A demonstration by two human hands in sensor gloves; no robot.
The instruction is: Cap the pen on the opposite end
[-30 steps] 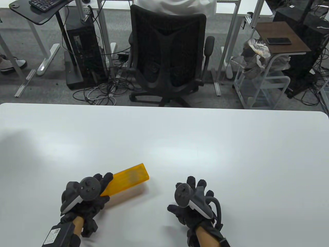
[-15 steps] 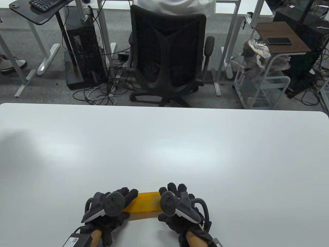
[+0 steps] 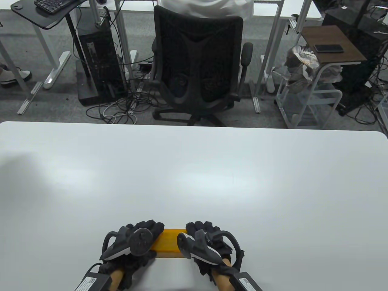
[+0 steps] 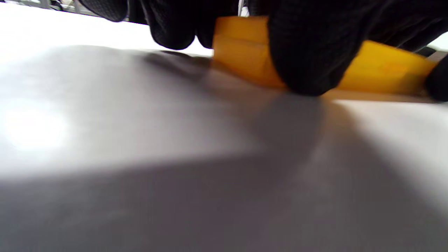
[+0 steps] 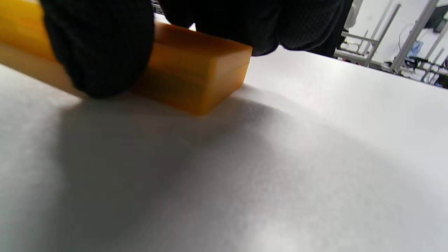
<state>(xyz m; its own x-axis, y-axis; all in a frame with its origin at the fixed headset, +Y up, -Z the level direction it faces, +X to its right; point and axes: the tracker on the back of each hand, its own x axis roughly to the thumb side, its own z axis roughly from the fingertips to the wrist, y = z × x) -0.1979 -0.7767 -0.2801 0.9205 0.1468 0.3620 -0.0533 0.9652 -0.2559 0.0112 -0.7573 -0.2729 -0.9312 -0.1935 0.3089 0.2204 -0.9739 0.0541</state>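
A flat orange translucent box (image 3: 168,241) lies crosswise near the table's front edge. My left hand (image 3: 142,239) grips its left end and my right hand (image 3: 200,239) grips its right end. In the left wrist view the gloved fingers (image 4: 308,52) wrap over the box (image 4: 378,70). In the right wrist view the gloved fingers (image 5: 101,52) wrap over the box's end (image 5: 203,70), which rests on the table. No pen or cap shows in any view.
The white table (image 3: 194,169) stretches away behind the hands. A black office chair (image 3: 197,60) stands beyond its far edge, with desks, a computer tower (image 3: 97,60) and a side trolley (image 3: 315,91) further back.
My left hand carried the orange box right and toward the front edge, turning it crosswise. My right hand moved left and took hold of its right end. Both hands then settled slightly lower.
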